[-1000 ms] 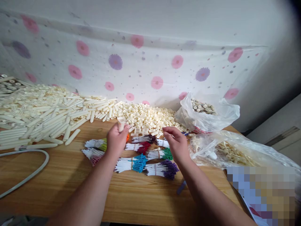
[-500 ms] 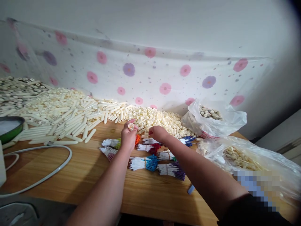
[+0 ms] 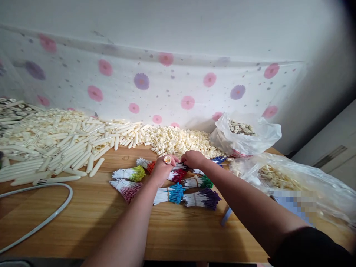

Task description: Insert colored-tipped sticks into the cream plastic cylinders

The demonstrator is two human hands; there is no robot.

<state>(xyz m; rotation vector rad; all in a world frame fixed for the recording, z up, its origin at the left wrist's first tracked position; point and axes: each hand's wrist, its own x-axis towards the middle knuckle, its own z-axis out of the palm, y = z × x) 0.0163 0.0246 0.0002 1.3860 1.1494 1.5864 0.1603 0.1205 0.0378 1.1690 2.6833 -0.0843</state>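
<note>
A wide strip of bare wood runs along the front edge of the tabletop (image 3: 189, 237), and both forearms pass above it, so the open room lies mostly between this edge and the coloured bundles. To the left, a curved white cable (image 3: 71, 194) lies on the wood and runs out past the left side of the view. Along the rear edge, a heap of long cream barrels (image 3: 79, 154) spreads towards the left, and a pile of short cream pieces (image 3: 183, 140) fills the middle, before a flowered sheet (image 3: 141, 81). Near the right rear corner stands a white plastic bag (image 3: 250, 144), its mouth open, with short pale pieces inside; in front of it, by the right edge, a clear bag (image 3: 278, 178) holds thin yellowish pieces. The left hand (image 3: 162, 171) is closed around a cream tube (image 3: 167, 160), whose open end faces up, above the middle of the tabletop. The right hand (image 3: 194, 160) is just beside it, its fingers at a dark bundle (image 3: 181, 166); I cannot tell if they grip a stick. A blue bundle (image 3: 169, 194) and a purple bundle (image 3: 204, 198) lie nearest to the front edge.
</note>
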